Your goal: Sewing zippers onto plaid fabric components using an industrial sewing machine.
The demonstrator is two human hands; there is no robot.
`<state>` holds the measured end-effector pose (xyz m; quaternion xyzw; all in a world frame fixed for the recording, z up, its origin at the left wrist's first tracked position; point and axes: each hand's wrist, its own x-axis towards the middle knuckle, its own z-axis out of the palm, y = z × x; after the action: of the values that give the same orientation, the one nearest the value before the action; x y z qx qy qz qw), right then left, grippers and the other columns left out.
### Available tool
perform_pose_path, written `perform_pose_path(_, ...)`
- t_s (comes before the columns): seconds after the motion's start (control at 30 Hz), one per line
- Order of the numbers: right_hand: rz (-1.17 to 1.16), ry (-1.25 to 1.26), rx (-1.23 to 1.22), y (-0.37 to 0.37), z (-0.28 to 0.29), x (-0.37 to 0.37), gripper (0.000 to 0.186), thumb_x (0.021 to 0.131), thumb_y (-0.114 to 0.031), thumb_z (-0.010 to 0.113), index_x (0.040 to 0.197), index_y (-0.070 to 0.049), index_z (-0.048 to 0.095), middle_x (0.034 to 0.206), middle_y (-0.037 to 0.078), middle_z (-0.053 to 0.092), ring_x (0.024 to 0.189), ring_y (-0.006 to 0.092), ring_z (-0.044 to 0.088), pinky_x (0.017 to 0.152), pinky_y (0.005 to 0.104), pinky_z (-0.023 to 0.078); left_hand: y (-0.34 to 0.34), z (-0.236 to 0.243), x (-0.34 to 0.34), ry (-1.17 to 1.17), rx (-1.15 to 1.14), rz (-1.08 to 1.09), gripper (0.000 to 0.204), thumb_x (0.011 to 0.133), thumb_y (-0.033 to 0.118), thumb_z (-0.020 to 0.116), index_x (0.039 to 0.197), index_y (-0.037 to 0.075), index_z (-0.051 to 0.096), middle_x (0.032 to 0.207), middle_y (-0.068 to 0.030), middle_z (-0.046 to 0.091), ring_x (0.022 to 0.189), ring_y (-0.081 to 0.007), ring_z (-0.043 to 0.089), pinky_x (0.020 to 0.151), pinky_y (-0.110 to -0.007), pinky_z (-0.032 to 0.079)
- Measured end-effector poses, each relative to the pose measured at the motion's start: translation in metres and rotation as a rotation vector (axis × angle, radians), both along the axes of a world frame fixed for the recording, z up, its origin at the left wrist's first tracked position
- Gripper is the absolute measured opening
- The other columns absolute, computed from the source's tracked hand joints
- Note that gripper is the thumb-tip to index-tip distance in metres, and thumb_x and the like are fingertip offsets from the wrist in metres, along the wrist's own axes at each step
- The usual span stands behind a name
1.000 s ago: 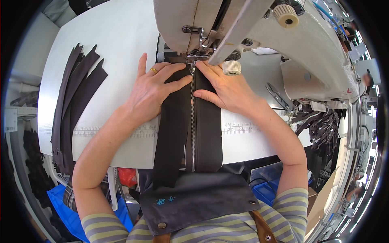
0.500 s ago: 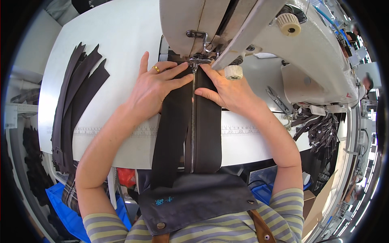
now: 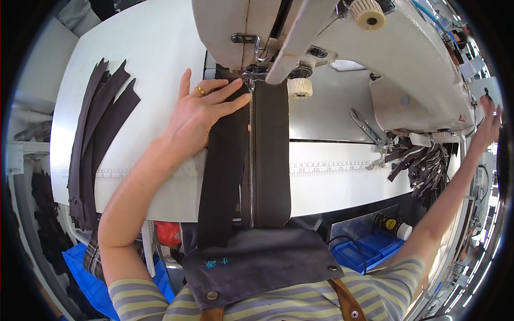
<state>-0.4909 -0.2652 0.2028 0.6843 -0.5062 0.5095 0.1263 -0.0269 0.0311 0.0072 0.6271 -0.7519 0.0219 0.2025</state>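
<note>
My left hand lies with fingers spread on dark brown fabric strips, its fingertips beside the presser foot of the white sewing machine. A metal zipper runs from under the foot toward me between the strips. My right hand is stretched to the machine's far right end, fingers apart; what it touches there is too small and distorted to make out. Metal scissors lie right of the fabric.
Dark fabric pieces are piled at the left of the white table; a tangle of dark zipper parts is at its right end. Below are blue trays and a black bottle. Other people are tiny at the right rim.
My right hand has left the fabric and swung out to the machine's right end. My left hand stays on the fabric. The view has shifted slightly.
</note>
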Motion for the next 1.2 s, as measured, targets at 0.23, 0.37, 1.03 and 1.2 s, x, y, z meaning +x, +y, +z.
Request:
perform_pose_path(0.23, 0.13, -0.711, 0.72, -0.126, -0.019, -0.166, 0.053, 0.088, -0.037, 0.065, 0.129, -0.005, 0.053, 0.125, 0.011, 0.058, 0.111, 0.022, 0.058, 0.095, 0.036, 0.047, 0.001, -0.001, 0.001, 0.031, 0.039, -0.008, 0.075, 0.06, -0.018, 0.051, 0.125, 0.019, 0.06, 0.135, -0.0044, 0.053, 0.121, -0.0277, 0.049, 0.11, -0.062, 0.015)
perform_pose_path(0.37, 0.329, -0.951, 0.718, -0.111, -0.034, -0.172, 0.047, 0.092, -0.031, 0.059, 0.129, -0.002, 0.051, 0.125, 0.011, 0.058, 0.114, 0.0236, 0.057, 0.099, 0.0388, 0.046, 0.0, -0.002, 0.002, 0.068, 0.026, -0.011, 0.076, 0.059, -0.018, 0.05, 0.125, 0.019, 0.061, 0.135, -0.0048, 0.054, 0.121, -0.0281, 0.049, 0.11, -0.062, 0.015)
perform_pose_path(1.03, 0.562, -1.137, 0.307, -0.064, -0.078, -0.129, 0.042, 0.092, -0.029, 0.057, 0.126, -0.004, 0.054, 0.126, 0.011, 0.057, 0.116, 0.0251, 0.055, 0.098, 0.0435, 0.044, 0.0, -0.001, 0.001, 0.048, 0.016, 0.002, 0.073, 0.061, -0.018, 0.049, 0.123, 0.019, 0.063, 0.133, -0.0049, 0.055, 0.121, -0.0288, 0.05, 0.111, -0.06, 0.014)
perform_pose_path(1.2, 0.342, -0.443, -0.271, 0.079, -0.049, 0.029, 0.022, 0.094, -0.015, 0.052, 0.107, 0.001, 0.062, 0.104, 0.011, 0.065, 0.09, 0.017, 0.06, 0.082, 0.0316, 0.047, 0.0, -0.001, 0.0, 0.045, 0.01, 0.011, 0.072, 0.062, -0.018, 0.05, 0.123, 0.019, 0.063, 0.133, -0.0045, 0.055, 0.121, -0.028, 0.05, 0.11, -0.061, 0.014)
